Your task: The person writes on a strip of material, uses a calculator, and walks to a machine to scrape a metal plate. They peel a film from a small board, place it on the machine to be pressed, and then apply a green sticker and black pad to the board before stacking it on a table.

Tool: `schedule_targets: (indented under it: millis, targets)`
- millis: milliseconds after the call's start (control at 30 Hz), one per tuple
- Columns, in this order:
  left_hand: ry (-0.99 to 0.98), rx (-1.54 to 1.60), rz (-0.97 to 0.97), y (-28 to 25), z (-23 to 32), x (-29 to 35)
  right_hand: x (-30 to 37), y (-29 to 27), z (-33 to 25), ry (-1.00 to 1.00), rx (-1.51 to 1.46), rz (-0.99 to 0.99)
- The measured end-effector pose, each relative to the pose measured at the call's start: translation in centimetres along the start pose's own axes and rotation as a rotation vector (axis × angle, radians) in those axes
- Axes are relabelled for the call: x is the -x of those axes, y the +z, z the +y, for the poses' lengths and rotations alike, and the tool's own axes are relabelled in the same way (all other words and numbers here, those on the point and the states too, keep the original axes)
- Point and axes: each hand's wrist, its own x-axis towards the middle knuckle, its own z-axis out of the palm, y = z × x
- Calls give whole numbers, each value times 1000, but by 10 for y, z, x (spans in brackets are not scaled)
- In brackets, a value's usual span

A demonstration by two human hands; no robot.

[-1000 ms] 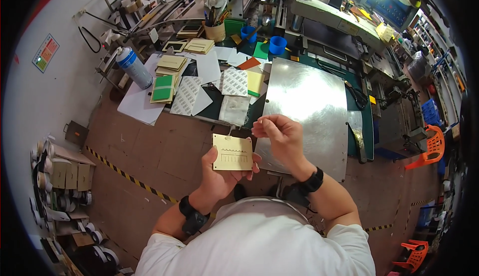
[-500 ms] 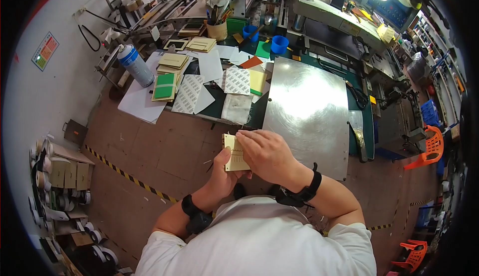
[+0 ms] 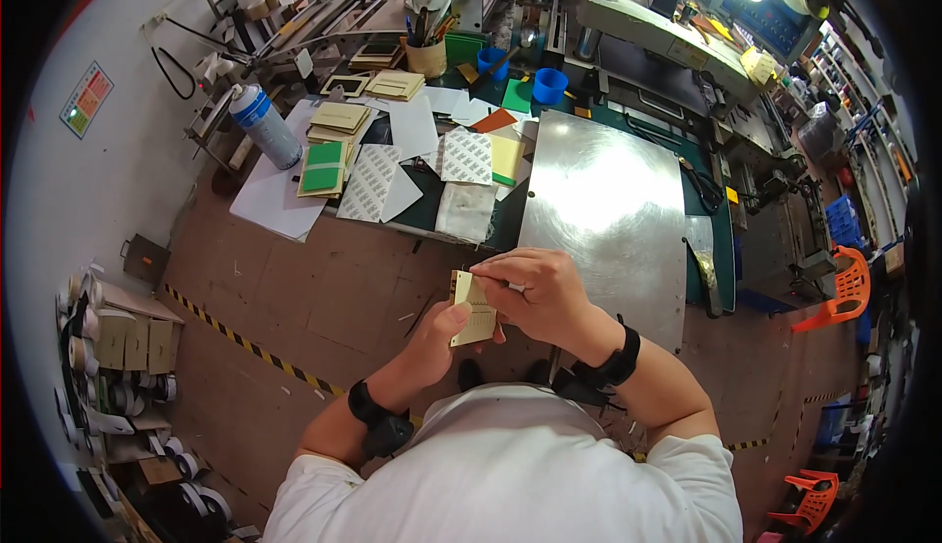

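Note:
In front of my body I hold a pale yellow rectangular board (image 3: 478,321), tilted, with small dark marks across its face. Its side edge looks thick, perhaps layered; I cannot tell whether it is one piece or a stack. My left hand (image 3: 438,340) grips it from the lower left, thumb on the face and fingers behind. At the top corner, the fingertips of my right hand (image 3: 538,291) are pinched together against the board, and the hand covers part of its right side. Anything small between those fingertips is hidden.
A shiny metal plate (image 3: 603,239) lies on the bench at right front. Patterned sheets (image 3: 371,182), pale board stacks (image 3: 340,118), a green pad (image 3: 323,167) and a spray can (image 3: 265,126) lie left. Scissors (image 3: 701,184) and blue cups (image 3: 549,87) are farther back.
The board has shifted slightly right and downward and turned more upright. My right hand has drawn from lying across its face to its top corner, with the fingers bent more.

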Motion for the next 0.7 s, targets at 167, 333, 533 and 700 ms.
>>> schedule_targets:
  millis: [167, 333, 533, 700]
  targets:
    - [72, 154, 36, 7, -6, -3, 1, 18, 6, -71, 101, 126]
    - [102, 349, 111, 18, 0, -5, 3, 24, 3, 258, -60, 176]
    - [80, 465, 55, 17, 7, -3, 1, 15, 17, 667, -875, 194]
    - [74, 616, 39, 18, 15, -3, 8, -5, 44, 697, -1354, 235]
